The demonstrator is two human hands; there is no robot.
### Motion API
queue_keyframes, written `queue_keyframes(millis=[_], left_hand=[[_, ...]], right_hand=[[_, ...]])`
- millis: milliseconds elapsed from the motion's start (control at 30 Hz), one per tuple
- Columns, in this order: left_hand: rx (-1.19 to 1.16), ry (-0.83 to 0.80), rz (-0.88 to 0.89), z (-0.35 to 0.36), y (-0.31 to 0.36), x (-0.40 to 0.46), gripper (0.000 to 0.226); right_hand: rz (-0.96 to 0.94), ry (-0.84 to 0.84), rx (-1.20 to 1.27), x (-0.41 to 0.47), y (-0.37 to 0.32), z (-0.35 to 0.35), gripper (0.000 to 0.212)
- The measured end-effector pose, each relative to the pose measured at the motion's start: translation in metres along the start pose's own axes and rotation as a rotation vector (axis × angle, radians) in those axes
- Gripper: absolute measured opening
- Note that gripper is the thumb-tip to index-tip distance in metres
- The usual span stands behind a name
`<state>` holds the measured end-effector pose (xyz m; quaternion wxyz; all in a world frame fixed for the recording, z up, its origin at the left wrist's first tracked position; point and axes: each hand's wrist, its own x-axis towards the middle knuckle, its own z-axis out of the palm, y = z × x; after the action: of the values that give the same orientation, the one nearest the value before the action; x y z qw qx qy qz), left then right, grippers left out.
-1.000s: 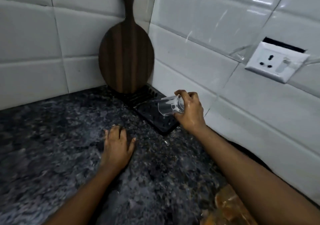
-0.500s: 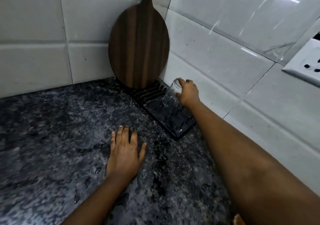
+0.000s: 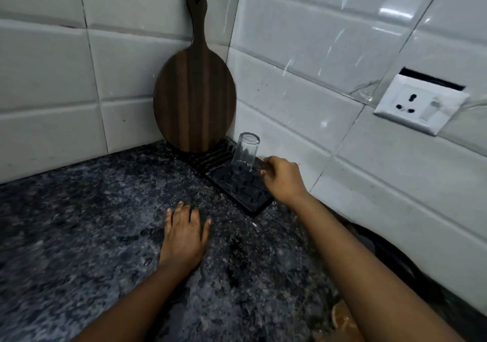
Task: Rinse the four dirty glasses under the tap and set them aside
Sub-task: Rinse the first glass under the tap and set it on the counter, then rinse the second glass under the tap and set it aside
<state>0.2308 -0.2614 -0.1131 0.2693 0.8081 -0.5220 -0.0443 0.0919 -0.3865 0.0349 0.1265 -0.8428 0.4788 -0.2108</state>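
A clear glass (image 3: 245,156) stands upside down on the black ribbed drying tray (image 3: 257,204) in the counter's corner. My right hand (image 3: 282,178) hovers just right of the glass, fingers loosely curled and apart from it, holding nothing. My left hand (image 3: 184,233) lies flat, palm down, on the wet dark granite counter (image 3: 79,223), in front of the tray. No other glasses and no tap are in view.
A dark wooden paddle board (image 3: 195,99) leans upright in the tiled corner, behind the tray. A white wall socket (image 3: 420,104) sits on the right wall. Something orange-brown (image 3: 342,318) shows at the bottom edge under my right forearm.
My right hand turned the glass upside down, set it on the tray and let go, drawing back a little. My left hand stayed flat on the counter.
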Motion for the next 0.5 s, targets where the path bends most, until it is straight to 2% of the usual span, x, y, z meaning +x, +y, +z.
queue_keyframes(millis=[100,200,267,367,433,500], left_hand=[[-0.040,-0.006,0.083,-0.005,0.004,-0.011,0.049],[-0.283,0.052,0.110,-0.010,0.025,-0.049,0.049],[-0.487,0.004,0.107,-0.017,0.046,-0.087,0.039],[-0.653,-0.148,0.107,-0.017,0.074,-0.142,0.025],[-0.683,-0.231,0.103,-0.013,0.086,-0.168,0.015],[-0.648,-0.277,0.131,-0.009,0.097,-0.185,0.004]], right_hand=[[-0.004,0.018,0.218,-0.079,0.001,-0.044,0.027],[-0.027,0.147,0.319,-0.184,0.015,-0.081,0.034],[0.004,0.207,0.209,-0.241,0.034,-0.094,0.051],[0.143,0.097,-0.036,-0.300,0.070,-0.094,0.082],[0.219,0.018,-0.140,-0.321,0.083,-0.083,0.089],[0.271,0.019,-0.194,-0.331,0.087,-0.073,0.082]])
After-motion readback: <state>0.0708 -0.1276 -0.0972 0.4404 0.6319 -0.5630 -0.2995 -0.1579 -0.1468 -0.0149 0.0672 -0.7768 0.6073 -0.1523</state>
